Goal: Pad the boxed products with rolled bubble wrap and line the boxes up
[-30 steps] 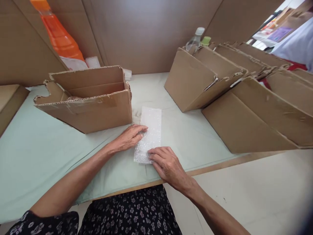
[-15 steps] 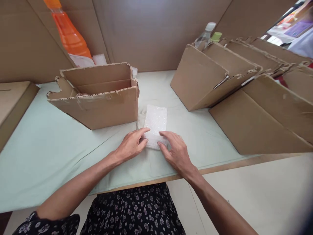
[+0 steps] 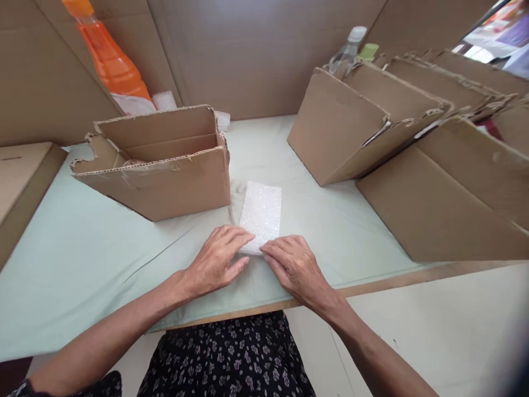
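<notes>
- I see the white bubble wrap piece [image 3: 262, 214] lying flat on the pale green table cover [image 3: 74, 259], right in front of me.
- My left hand [image 3: 217, 259] presses its near edge, fingers flat and spread.
- My right hand [image 3: 294, 264] presses the same edge, fingers flat too.
- An open cardboard box [image 3: 159, 162] sits just beside it, on the left.
- More cardboard boxes [image 3: 413, 160] lean on the right.
- An orange bottle [image 3: 105, 52] stands at the back.

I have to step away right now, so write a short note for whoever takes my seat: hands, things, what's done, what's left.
Left hand: flat, fingers pressing the near end of the bubble wrap piece.
Right hand: the same, from the right.
The wrap lies folded on the green table cover, just right of the open cardboard box.
Done: wrap folded short.
Left: probably another fold or roll; nothing is wrapped inside as far as shows.
</notes>
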A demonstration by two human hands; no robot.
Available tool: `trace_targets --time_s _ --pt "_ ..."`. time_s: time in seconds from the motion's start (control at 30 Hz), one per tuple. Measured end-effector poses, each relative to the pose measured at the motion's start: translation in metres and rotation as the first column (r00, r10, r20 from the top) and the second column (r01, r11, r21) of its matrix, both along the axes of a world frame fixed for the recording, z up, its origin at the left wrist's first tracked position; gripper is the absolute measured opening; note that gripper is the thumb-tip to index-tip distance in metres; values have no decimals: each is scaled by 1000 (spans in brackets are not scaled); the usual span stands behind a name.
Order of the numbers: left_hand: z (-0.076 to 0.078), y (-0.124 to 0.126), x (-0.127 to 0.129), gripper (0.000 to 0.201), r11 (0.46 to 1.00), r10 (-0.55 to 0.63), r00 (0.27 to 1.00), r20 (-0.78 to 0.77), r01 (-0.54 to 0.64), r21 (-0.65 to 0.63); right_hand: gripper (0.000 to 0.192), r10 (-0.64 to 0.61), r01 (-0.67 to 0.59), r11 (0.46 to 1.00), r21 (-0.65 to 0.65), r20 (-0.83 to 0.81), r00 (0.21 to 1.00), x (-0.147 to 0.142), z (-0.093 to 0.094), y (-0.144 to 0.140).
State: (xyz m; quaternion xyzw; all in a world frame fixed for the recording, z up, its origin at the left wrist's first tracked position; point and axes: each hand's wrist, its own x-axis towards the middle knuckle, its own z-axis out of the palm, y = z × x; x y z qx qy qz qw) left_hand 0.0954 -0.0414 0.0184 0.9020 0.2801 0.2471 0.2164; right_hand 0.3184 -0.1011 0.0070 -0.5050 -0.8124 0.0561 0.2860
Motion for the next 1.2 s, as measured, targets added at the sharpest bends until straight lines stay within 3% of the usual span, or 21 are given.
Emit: trace_targets --time_s 0.13,0.27,0.33,0.47,0.6,0.73,0.9,1.03,1.2 --pt "3 -9 -5 31 988 -33 999 14 34 -153 15 48 -66 989 -133 -139 989 4 8 -12" --pt "-1 0 5 31 978 52 999 -13 -54 -203 18 -114 118 992 37 -80 990 1 11 -21" --pt "-5 7 13 30 978 78 996 -37 -84 -191 17 -136 135 987 88 11 991 -2 8 -23" --pt "-6 13 20 28 991 101 995 -23 -102 -86 21 -97 93 995 37 154 983 -4 -1 -20" --pt "-1 -1 8 31 1000 -4 1000 17 5 -5 21 -83 84 996 -41 12 996 -1 -4 -19" --pt "3 -13 -4 31 994 -59 998 35 62 -95 19 -20 1 989 -146 -132 991 0 3 -26" --pt "-5 -2 5 31 994 23 999 -27 -26 -110 22 -128 128 991 42 -4 992 -2 8 -32" --pt "-9 5 11 27 995 80 996 -41 -83 -59 20 -94 89 995 41 118 989 0 1 -29" --pt "-2 -9 -3 34 1000 -12 1000 -21 11 -13 19 -71 70 997 -19 -43 997 0 -3 -25"
